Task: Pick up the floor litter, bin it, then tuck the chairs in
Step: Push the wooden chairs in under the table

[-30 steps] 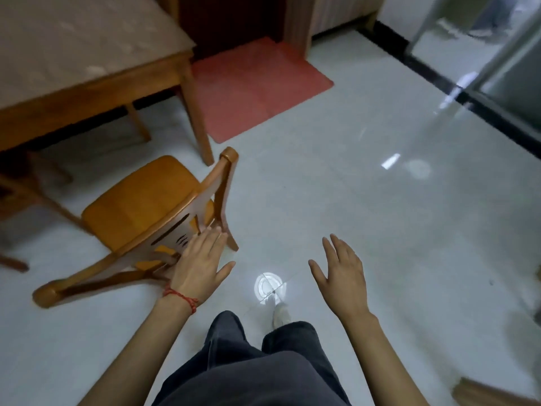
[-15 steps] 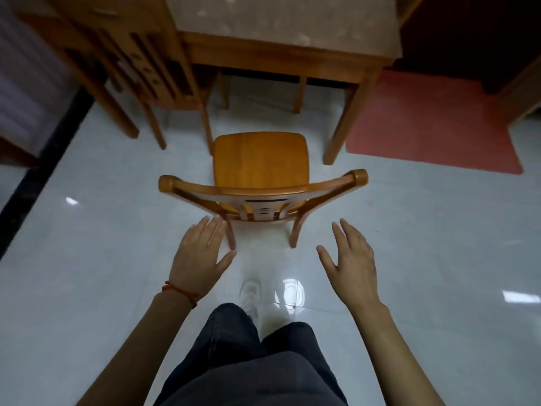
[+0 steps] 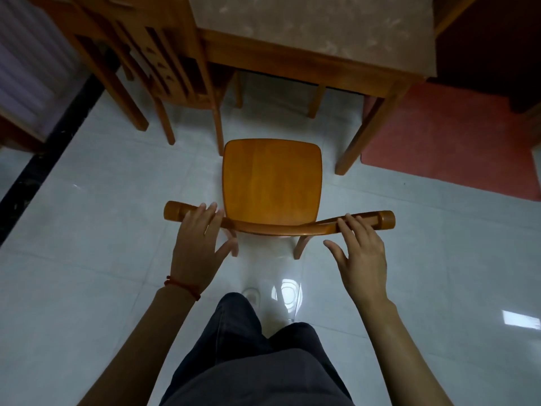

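Views: you have one, the head camera, so no second view shares any part of the scene.
Position: it sits above your hands, tilted steeply down.
Facing: forward, toward the table (image 3: 316, 33) beyond your fingertips.
Nearness: your left hand (image 3: 196, 249) and right hand (image 3: 360, 253) fill mid-frame; the chair (image 3: 272, 183) lies just past the fingers.
Lens: wide, with edges bowed.

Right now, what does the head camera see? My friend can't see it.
Both hands, left and right, rest open on the top rail of a wooden chair facing a table. The seat is not under the table yet.
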Demonstrator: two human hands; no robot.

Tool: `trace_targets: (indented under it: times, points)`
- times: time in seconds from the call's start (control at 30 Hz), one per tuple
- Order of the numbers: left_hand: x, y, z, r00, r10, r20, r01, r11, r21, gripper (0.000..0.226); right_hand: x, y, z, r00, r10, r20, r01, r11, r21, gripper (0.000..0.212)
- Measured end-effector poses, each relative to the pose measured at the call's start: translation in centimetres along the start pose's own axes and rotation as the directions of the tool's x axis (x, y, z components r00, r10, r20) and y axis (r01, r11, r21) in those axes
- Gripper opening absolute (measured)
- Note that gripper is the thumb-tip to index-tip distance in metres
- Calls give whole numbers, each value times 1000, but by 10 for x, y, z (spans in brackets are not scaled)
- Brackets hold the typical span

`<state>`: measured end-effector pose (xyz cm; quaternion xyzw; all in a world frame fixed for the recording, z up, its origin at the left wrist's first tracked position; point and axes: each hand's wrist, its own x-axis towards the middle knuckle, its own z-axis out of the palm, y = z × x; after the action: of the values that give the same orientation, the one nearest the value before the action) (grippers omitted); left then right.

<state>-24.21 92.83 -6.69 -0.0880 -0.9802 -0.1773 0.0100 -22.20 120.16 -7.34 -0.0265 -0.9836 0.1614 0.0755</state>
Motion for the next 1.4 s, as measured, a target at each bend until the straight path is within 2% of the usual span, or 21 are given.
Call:
trace_targets:
  times: [0.17,0.33,0.47,0.7,0.97,1.4]
  points:
    - [6,-4,10,998,-36,-43,30,991,-133,76,6,-3,8,992,21,-125,-18,1000,25,43]
    - [10,1,16,992,-52,-115,29,980,-195,77,8,-1,15,981,9,-195,-1,999,41,42]
    - [15,5,24,983,-65,-173,24,973,-231,62,9,0,19,973,31,-227,-17,998,64,41]
    - [21,0,34,964,-52,-259,-11,972,-236,39,12,1,26,962,49,-269,-15,992,126,39]
    - [59,-19,29,964,-38,-264,-27,971,-238,44,43,-10,38,957,65,-284,-14,984,178,36]
    - [171,-47,21,965,-10,-263,-67,958,-280,44,144,-23,62,950,131,-284,-71,975,213,38]
